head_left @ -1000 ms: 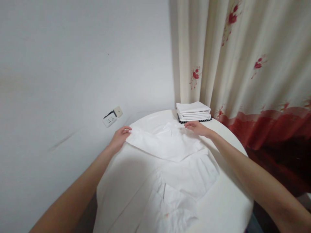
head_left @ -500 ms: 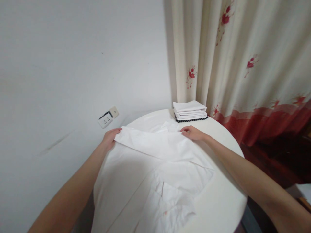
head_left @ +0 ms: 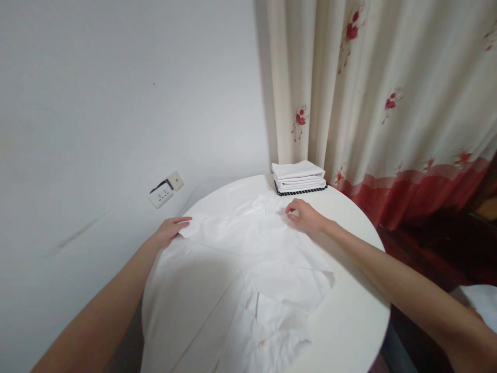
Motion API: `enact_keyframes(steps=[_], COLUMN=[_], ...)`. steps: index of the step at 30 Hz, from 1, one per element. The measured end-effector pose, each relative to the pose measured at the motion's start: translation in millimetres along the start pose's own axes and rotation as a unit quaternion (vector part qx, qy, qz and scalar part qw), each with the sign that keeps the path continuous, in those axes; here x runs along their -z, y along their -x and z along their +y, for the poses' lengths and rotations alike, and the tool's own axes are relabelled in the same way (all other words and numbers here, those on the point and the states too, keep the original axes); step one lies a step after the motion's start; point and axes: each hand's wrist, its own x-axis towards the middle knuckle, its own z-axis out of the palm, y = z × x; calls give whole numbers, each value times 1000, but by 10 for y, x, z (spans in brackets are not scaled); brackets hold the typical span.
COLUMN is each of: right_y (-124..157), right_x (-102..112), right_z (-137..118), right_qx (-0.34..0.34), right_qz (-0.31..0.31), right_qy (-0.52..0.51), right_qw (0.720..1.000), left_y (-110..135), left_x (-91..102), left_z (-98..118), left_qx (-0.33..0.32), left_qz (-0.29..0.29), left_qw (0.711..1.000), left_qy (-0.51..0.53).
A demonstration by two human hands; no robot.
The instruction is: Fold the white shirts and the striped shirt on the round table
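Observation:
A thin white cloth [head_left: 267, 243], its exact kind unclear, lies spread over the round table, with creases and a crumpled lower part that has a small orange-brown spot. My left hand [head_left: 170, 229] rests at its upper left corner, fingers stretched out and the thumb slightly apart. At the upper right edge, my right hand [head_left: 305, 215] hovers on or just above the cloth, its fingers bent and a gap showing between thumb and forefinger. Nothing shows between the fingers of either hand.
Folded white cloths [head_left: 298, 176] are stacked on a black dotted-edged piece at the back of the white round table [head_left: 349, 311]. A wall with a socket [head_left: 161, 195] borders the left. Floral curtains [head_left: 349, 119] hang behind on the right.
The raised upper edge of the cloth has dropped flat onto the table. Both hands have loosened from it, the right one lifting slightly with its fingers parting. The view has shifted a little.

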Motion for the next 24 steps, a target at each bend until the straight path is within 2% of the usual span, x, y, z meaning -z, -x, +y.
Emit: enact_keyframes(steps=[3, 6, 10, 12, 17, 19, 21, 24], right_y=[450, 992, 1468, 1571, 1690, 1722, 1718, 1551], right_x=[219, 382, 366, 280, 127, 171, 290, 518], right_z=[-403, -691, -703, -622, -539, -568, -601, -613], right_qx=[80, 96, 55, 32, -27, -36, -36, -45], right_qz=[-27, -87, -108, -99, -46, -53, -89, -137], right_qy=[-38, -7, 101, 145, 202, 201, 179, 141], right_qw=[996, 992, 987, 984, 978, 978, 979, 979], left_y=[-57, -154, -225, -215, -121, -103, -113, -154], left_x=[27, 75, 106, 98, 55, 57, 82, 150], left_z=[-51, -81, -46, 14, 203, 236, 217, 109], left_qx=[2, 3, 1, -3, -40, -65, -74, -59], left_qz=[2, -5, -30, -39, -18, -5, 11, 7], left_qw=[1000, 1000, 998, 996, 990, 986, 985, 995], left_qy=[4, 28, 62, 82, 132, 153, 157, 86])
